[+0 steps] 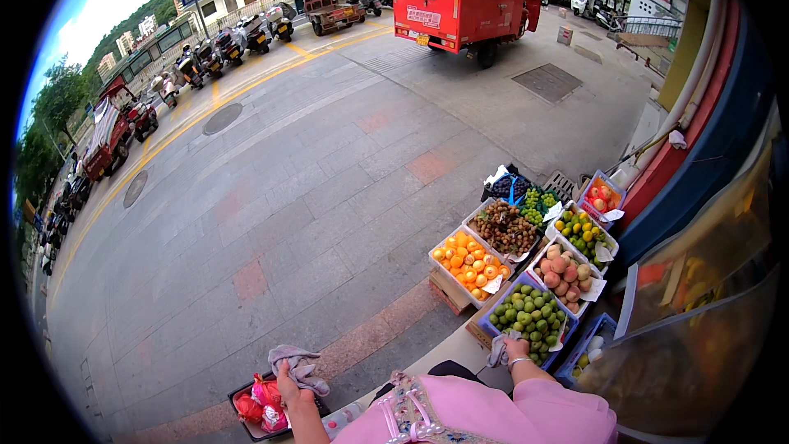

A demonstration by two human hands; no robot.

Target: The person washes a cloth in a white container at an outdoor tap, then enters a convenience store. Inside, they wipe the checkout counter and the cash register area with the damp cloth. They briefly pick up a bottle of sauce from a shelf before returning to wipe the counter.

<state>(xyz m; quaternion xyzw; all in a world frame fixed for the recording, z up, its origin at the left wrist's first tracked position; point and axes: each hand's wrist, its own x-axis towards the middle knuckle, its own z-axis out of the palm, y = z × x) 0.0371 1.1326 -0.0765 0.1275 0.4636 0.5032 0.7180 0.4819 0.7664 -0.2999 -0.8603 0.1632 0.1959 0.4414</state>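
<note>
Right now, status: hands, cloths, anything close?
Left hand: gripping grey cloth, beside black crate. Right hand: holding second cloth, at purple crate. Green fruit close by.

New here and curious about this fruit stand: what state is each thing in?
Left hand: holding a crumpled gray cloth
Right hand: holding a bunched gray cloth
Dark crate: open-topped, holding red items
Green-fruit crate: uncovered, filled
Orange-fruit crate: uncovered, filled
Red cargo vehicle: rear closed
Scooters: parked, upright
</note>
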